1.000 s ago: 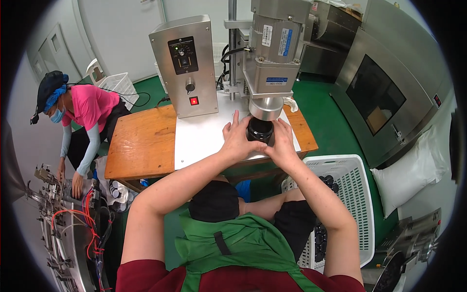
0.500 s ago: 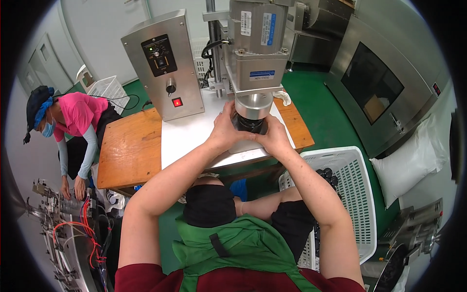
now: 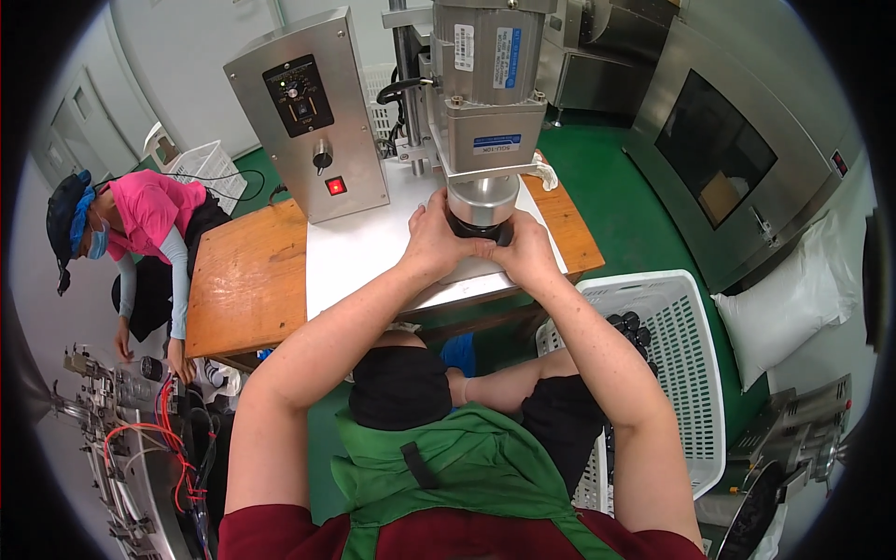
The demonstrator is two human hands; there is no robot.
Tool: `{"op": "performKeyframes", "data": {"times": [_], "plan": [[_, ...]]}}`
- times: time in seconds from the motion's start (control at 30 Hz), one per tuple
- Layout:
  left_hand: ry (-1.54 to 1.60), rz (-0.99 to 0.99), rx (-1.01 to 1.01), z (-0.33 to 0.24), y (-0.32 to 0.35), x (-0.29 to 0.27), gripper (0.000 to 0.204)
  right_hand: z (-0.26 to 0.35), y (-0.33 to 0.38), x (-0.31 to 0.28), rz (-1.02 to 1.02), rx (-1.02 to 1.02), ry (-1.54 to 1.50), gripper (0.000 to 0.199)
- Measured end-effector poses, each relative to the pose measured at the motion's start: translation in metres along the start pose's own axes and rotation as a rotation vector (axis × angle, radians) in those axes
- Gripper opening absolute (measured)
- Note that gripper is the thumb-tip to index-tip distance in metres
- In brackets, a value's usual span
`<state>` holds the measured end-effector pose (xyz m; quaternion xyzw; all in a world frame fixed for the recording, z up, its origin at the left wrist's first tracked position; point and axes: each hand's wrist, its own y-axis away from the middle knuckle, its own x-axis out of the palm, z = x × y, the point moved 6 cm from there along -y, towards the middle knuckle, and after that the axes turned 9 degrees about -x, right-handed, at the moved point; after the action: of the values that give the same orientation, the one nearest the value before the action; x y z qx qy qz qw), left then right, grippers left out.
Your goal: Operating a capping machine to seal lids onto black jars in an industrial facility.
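Note:
A black round container (image 3: 479, 230) stands upright beneath the silver round head (image 3: 483, 201) of a capping machine (image 3: 495, 126). My left hand (image 3: 434, 239) grips its left side and my right hand (image 3: 528, 250) its right. The thumbs meet at the front. Both hands are closed around it, so most of its body is hidden. The silver head sits right over the container's top; whether they touch I cannot tell. Beneath lies a white board (image 3: 350, 266) on a wooden table (image 3: 245, 280).
Left of the machine stands a steel control box (image 3: 313, 121) with a lit red switch. A white basket (image 3: 695, 373) holding several black pieces (image 3: 633, 327) is by my right arm. A co-worker in pink (image 3: 149, 219) bends over machinery (image 3: 140, 411) at left. A white sack (image 3: 784, 303) leans at right.
My hands have closed further round the container, and less of its black front shows. The view has shifted slightly. At left, the co-worker's hands have moved apart, and a dark-topped jar now shows between them.

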<state>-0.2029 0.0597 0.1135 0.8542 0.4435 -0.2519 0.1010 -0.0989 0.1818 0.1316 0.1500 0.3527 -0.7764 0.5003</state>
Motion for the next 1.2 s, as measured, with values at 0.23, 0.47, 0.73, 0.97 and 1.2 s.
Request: {"op": "performKeyframes", "data": {"times": [0.23, 0.47, 0.73, 0.97, 1.2], "plan": [[-0.003, 0.000, 0.000, 0.000, -0.001, -0.001, 0.115, 0.000, 0.000, 0.001, 0.003, 0.007, 0.010, 0.044], [0.015, 0.019, 0.019, -0.001, -0.002, 0.000, 0.113, 0.004, -0.001, -0.001, -0.011, -0.018, 0.014, 0.044], [0.014, 0.018, 0.040, -0.002, -0.002, 0.000, 0.109, 0.002, 0.000, -0.002, -0.005, 0.035, 0.009, 0.044], [-0.007, 0.044, 0.052, 0.000, -0.005, 0.002, 0.103, 0.006, 0.001, -0.003, -0.025, 0.022, -0.013, 0.044], [0.022, 0.128, 0.061, 0.005, -0.011, 0.005, 0.099, 0.013, 0.004, -0.005, -0.074, 0.005, 0.043, 0.047]]}}
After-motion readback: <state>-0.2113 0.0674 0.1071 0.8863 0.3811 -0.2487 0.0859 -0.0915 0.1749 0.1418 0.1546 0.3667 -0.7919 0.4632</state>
